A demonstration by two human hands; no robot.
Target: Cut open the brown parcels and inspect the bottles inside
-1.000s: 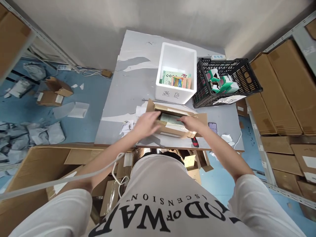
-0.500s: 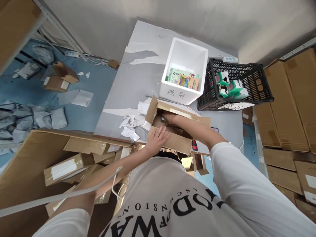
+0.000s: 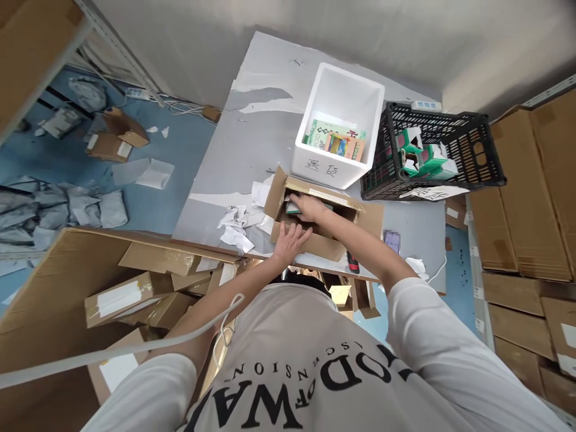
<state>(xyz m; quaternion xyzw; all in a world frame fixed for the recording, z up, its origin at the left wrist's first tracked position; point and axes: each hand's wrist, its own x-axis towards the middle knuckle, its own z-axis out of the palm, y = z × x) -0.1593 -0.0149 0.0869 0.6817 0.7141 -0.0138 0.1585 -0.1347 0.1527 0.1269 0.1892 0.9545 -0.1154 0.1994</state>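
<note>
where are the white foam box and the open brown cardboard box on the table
White foam box (image 3: 321, 167), head view: front wall.
Open brown cardboard box (image 3: 322, 245), head view: flap on the near side.

The bench (image 3: 225, 162) has a smooth, matt grey top, streaked paler toward its left edge. By its front edge, the open box (image 3: 326, 245) is matt brown cardboard. Crumpled, dull white paper scraps (image 3: 236, 236) lie along that edge, left of the box. Nearer the back right corner, the white tub (image 3: 310, 157) looks like smooth, matt foam; the crate (image 3: 492, 174) beside it is black latticed plastic, with green card cartons (image 3: 432, 157) torn to ragged white edges inside. Past the left edge, grey bags (image 3: 112, 209) resemble wrinkled plastic with slight sheen. The shirt (image 3: 270, 336) is soft, matt cloth.
</note>
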